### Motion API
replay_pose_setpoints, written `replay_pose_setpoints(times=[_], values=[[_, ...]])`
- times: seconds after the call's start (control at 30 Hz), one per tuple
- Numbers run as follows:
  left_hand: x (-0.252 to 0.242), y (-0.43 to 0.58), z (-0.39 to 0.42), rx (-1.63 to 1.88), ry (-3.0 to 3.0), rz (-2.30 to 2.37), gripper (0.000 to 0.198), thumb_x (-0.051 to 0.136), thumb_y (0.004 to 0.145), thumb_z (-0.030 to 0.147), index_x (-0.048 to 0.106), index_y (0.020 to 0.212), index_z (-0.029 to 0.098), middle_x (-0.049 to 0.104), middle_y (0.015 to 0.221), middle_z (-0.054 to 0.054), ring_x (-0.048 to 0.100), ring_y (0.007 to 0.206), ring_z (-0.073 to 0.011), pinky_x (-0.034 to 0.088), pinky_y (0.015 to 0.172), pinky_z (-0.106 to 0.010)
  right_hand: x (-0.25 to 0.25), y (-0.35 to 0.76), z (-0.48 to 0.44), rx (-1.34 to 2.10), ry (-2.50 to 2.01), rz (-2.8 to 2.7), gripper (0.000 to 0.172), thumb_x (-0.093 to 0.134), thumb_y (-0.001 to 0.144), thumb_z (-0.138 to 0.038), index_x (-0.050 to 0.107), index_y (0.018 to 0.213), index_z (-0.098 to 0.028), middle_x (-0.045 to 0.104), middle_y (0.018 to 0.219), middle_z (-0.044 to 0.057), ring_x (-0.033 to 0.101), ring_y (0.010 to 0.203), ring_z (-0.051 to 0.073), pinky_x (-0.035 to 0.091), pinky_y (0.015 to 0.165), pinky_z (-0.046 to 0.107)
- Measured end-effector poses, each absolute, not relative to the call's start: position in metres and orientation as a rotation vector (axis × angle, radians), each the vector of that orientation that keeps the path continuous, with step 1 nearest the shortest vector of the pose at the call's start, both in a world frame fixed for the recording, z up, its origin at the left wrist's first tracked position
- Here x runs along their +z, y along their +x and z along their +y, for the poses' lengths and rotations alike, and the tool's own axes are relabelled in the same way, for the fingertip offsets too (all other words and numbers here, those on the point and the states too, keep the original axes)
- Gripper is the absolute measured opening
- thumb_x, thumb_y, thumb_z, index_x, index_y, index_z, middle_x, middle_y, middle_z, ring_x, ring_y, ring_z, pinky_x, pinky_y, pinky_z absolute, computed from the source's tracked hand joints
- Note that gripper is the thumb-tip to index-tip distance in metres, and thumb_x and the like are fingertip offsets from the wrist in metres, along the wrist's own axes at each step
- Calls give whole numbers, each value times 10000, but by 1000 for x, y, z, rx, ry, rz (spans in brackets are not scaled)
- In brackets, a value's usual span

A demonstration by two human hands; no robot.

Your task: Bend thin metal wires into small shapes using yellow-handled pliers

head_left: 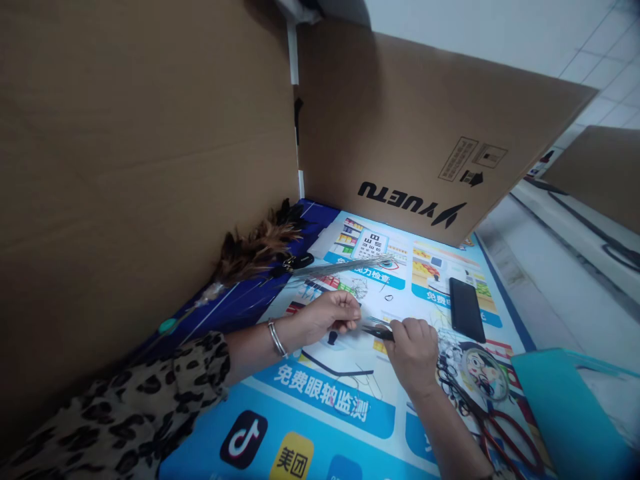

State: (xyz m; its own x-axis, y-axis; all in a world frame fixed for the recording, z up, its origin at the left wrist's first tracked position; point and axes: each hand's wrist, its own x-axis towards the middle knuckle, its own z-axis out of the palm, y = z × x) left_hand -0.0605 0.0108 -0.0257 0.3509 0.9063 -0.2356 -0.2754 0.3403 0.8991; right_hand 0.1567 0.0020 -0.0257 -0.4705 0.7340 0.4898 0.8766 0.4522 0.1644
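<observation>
My left hand (327, 315) is closed in a pinch on something thin and small that I cannot make out, just above the printed poster (310, 400). My right hand (413, 347) is closed around a small dark tool (377, 331), perhaps pliers or snips, whose tip points left toward my left fingers. The two hands almost meet. A silver bangle (276, 339) sits on my left wrist below a leopard-print sleeve (130, 407). A bundle of thin metal wires (345, 267) lies on the poster behind my hands.
Tall cardboard walls (140, 167) close in the left and back. A feather duster (250, 250) lies along the left wall. A black phone (466, 309) rests to the right, red-handled scissors (505, 427) and dark rings near my right forearm, a teal folder (570, 413) at far right.
</observation>
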Motion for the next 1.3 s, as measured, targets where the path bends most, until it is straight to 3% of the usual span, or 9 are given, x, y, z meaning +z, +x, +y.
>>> replay_pose_setpoints(times=[0.4, 0.73, 1.3], values=[[-23, -57, 8, 891, 878, 879, 280, 696, 654, 319, 529, 779, 133, 590, 603, -9, 514, 493, -71, 361, 467, -171, -25, 156, 0, -633, -1284, -2390, 140, 507, 816, -304, 605, 824, -204, 487, 721, 50, 375, 753, 194, 234, 687, 352], [-21, -57, 7, 876, 876, 879, 267, 693, 652, 313, 537, 773, 132, 593, 592, -11, 515, 487, -70, 364, 459, -164, -23, 154, 0, -621, -1294, -2397, 244, 483, 847, -363, 573, 678, -211, 458, 655, 39, 365, 703, 182, 226, 664, 344], [-21, -57, 5, 882, 890, 849, 277, 703, 643, 297, 529, 781, 132, 592, 558, -4, 520, 465, -82, 387, 446, -179, -22, 155, 0, -625, -1232, -2410, 262, 488, 848, -327, 529, 622, -200, 443, 618, 34, 373, 673, 174, 226, 643, 326]])
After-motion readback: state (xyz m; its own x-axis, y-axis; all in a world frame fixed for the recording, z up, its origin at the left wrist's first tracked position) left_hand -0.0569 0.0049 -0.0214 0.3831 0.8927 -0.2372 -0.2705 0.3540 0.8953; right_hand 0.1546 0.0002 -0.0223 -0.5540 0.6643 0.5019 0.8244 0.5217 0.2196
